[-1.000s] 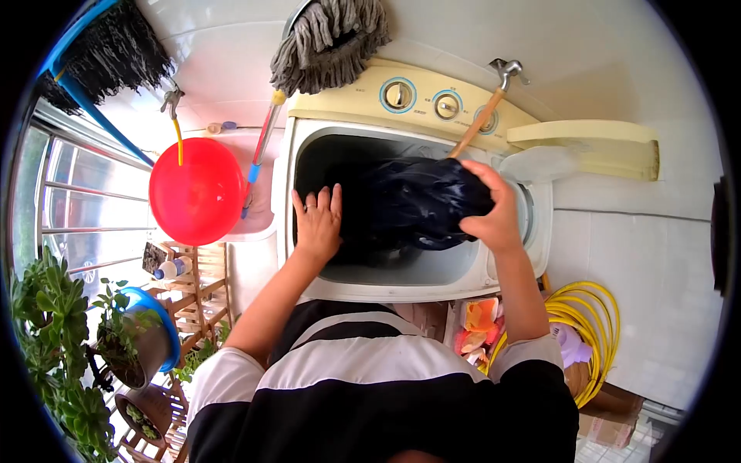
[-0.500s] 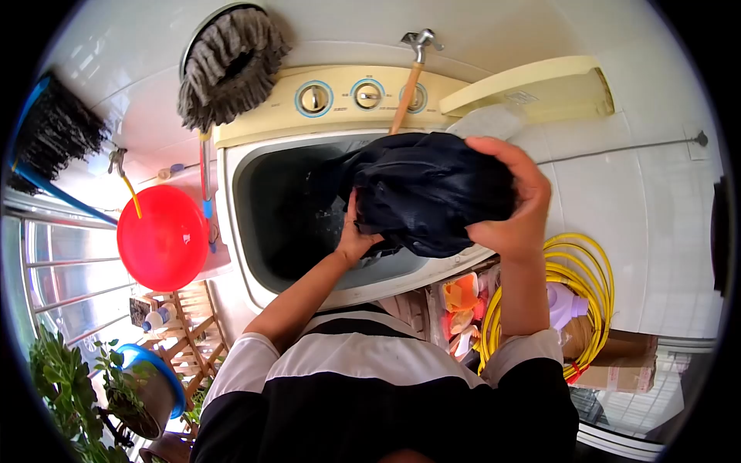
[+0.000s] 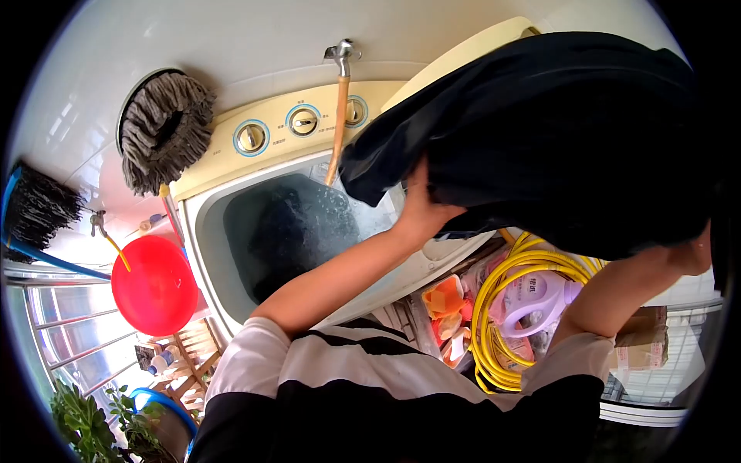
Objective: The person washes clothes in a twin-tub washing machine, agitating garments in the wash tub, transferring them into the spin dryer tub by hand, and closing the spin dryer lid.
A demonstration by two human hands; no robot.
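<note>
A large dark garment (image 3: 556, 139) is held up over the right side of the washing machine (image 3: 224, 127). My left hand (image 3: 423, 204) grips its lower left part, thumb and fingers pressed into the cloth. At the garment's right end is my right hand (image 3: 697, 251), mostly hidden by the cloth, its fingers out of sight. In the open tub (image 3: 216, 231) lies water with more dark cloth (image 3: 282, 231) in it. Bubbles show near the orange-brown hose (image 3: 340, 127) that runs down from the metal tap (image 3: 343, 55).
A grey mop (image 3: 166, 131), a black broom (image 3: 38, 212) and a red basin (image 3: 154, 285) are on the left. Below the garment are a coiled yellow hose (image 3: 482, 332), a purple bottle (image 3: 532, 301) and a cardboard box (image 3: 641, 339). Plants (image 3: 81, 417) stand at the lower left.
The dark garment has been lifted out of the tub and moved right, spreading out as it rose. Both hands went with it. The view has turned rightward, and the tub's water now shows.
</note>
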